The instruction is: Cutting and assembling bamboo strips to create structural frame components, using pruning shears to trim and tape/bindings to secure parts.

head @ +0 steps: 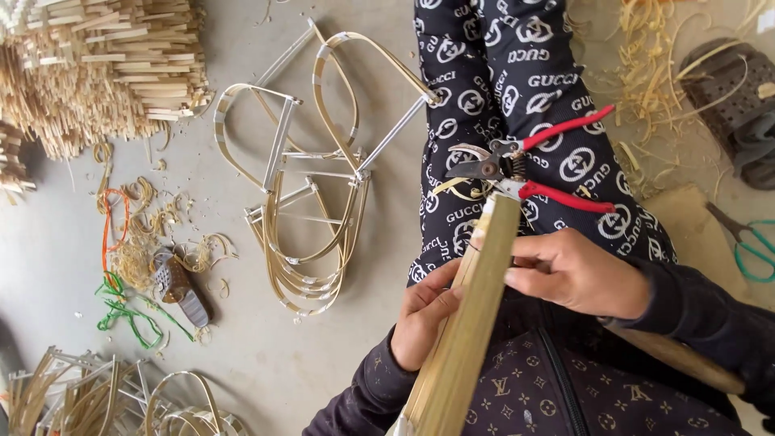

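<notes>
A bundle of bamboo strips (472, 323) runs from the bottom centre of the frame up toward the middle, lying across the person's lap. The left hand (424, 315) sits on the left side of the bundle, fingers curled closed around its edge from beneath. The right hand (577, 270) is on the right side, fingers bent and pinched shut against the strips, thumb on top. The bundle lies between the two hands, touching both.

Just above the top end of the bundle, red-handled pruning shears (533, 165) rest on the patterned trouser leg (517, 73), blades pointing left. On the grey floor (242, 339) to the left of centre lie bent bamboo frames (311, 202). A heap of cut bamboo pieces (97, 64) fills the upper left corner. Green-handled scissors (755, 246) lie at the right edge.
</notes>
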